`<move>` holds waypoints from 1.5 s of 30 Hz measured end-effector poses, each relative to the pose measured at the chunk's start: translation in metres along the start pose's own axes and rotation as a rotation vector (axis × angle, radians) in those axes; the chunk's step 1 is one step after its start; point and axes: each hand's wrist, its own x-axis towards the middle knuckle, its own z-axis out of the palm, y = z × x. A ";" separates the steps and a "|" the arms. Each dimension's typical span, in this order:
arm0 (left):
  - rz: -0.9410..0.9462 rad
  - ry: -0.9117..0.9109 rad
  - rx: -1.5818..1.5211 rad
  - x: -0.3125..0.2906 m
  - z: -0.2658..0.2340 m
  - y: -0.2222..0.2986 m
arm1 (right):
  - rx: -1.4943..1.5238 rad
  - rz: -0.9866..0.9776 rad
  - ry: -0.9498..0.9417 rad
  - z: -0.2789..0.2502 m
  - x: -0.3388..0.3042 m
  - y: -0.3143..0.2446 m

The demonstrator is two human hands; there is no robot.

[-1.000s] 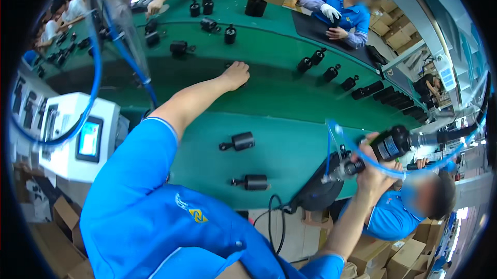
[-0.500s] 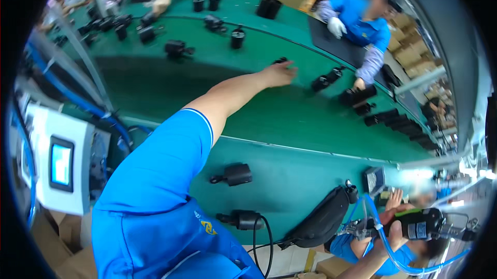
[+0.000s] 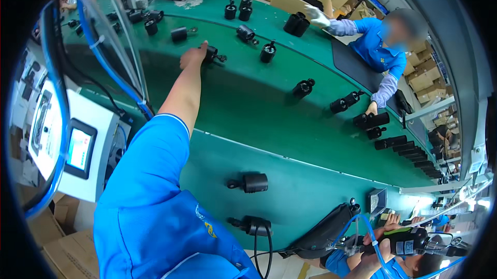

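Observation:
Stretched far across the green work surface, my left hand (image 3: 194, 57) is closed at the left end of a black cylindrical part (image 3: 210, 54) with a ringed metal fitting; its fingers are partly hidden. Over at the lower right, my right hand (image 3: 377, 252) grips a black hand-held power tool (image 3: 406, 241) with a pale label, a green band and blue tubing beside it. Right of my left hand, a similar black cylinder (image 3: 303, 88) stands by itself. Two more cylinders, one upper (image 3: 255, 182) and one lower (image 3: 257, 225), lie on the near strip of the bench.
Several black cylinders line the right of the green surface (image 3: 248, 108). Across it sits a co-worker (image 3: 380, 46), one gloved hand raised and one on a cylinder. A white machine with a screen (image 3: 80, 147) stands left; a black pouch (image 3: 323, 232) and blue tubing lie near right.
My left hand has moved left from mid-surface to the cylinder there. A standing cylinder now shows where that hand was. The co-worker's gloved hand has risen toward the open box. The view has shifted.

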 end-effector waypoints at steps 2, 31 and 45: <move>0.047 0.008 0.002 0.013 0.014 0.001 | 0.015 -0.008 0.006 0.000 -0.003 -0.004; 0.728 -0.765 -0.854 -0.380 -0.197 -0.285 | 0.998 -0.012 -0.672 0.119 -0.033 -0.101; 1.156 -0.640 -0.573 -0.385 -0.206 -0.292 | 1.213 -0.093 -0.976 0.150 -0.042 -0.141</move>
